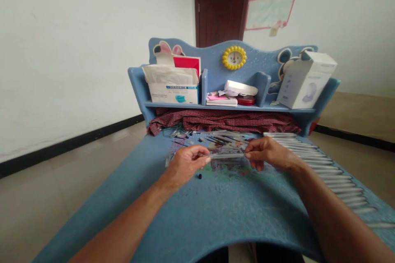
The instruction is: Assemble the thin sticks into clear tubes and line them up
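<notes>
Left hand point(185, 165) and right hand point(268, 154) each pinch one end of clear tube point(226, 156) — over desk point(216, 218) centre. Judged best: keep tube level, grip light — loose parts point(216, 137) near far edge.

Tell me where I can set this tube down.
Bare: the near desk between the forearms, below the left hand and right hand, save a small black piece; also the strip left of the left hand. Crowded: the parts pile beyond the clear tube up to the plaid cloth, and the row of tubes along the right edge.
</notes>
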Tool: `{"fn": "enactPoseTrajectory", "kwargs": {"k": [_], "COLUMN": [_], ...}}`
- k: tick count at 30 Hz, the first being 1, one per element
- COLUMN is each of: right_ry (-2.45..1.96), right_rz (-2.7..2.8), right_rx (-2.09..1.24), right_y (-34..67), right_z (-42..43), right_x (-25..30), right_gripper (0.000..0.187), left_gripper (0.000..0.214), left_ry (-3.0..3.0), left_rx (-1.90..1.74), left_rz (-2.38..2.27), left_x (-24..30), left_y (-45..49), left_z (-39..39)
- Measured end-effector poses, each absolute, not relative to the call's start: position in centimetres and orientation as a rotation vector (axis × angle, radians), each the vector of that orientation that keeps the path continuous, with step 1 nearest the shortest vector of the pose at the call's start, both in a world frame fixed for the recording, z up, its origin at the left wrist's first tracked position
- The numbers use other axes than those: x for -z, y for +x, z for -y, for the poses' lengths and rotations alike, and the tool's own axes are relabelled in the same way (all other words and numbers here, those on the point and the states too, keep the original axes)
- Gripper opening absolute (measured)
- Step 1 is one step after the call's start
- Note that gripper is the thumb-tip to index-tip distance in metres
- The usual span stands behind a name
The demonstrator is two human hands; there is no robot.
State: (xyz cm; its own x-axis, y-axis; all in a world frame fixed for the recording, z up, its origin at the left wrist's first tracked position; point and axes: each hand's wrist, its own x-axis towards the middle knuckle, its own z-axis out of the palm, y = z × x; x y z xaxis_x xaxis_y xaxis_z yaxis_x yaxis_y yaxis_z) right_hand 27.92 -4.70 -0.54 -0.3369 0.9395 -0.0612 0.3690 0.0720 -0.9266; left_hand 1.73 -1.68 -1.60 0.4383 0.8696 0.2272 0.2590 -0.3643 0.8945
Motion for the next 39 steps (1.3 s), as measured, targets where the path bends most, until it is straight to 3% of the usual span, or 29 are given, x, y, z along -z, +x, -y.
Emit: {"fn": "enactPoseTrajectory", "kwargs": {"k": [9,21,31,34,39], "right_ry": [-1.162,-1.089,-1.116,-1.145,-1.288], "right_rz": [1.669,1.677,1.827,1.944,2.163], "right_rx": [-1.244,-1.037,-0.852,-0.702,-0.17], "right_y": [24.2,22.3,22.9,23.2,22.3], "right_z": [4.0,3.9,3.3,3.2,4.2], "right_x": [1.7,2.7,3.1,2.6,1.1], "right_gripper": [0.03,0.027,0.025,0.024,0.014], "left_gripper": [0.02,0.029,0.024,0.025,0.028], "left_ry": [1.369,1.365,1.497,1.493,1.52], "left_rx": [-1.038,-1.052,-1.061,-1.084,-1.059], "left_rz": [-0.98,-1.132,-1.1,-1.079,-1.036], "left_x": [0.1,-0.2,0.6,0.8,0.6], "left_y": [0.9,0.6,0.8,1.0,1.4], "left_z": [0.5,-0.2,0.0,0.1,0.6]}}
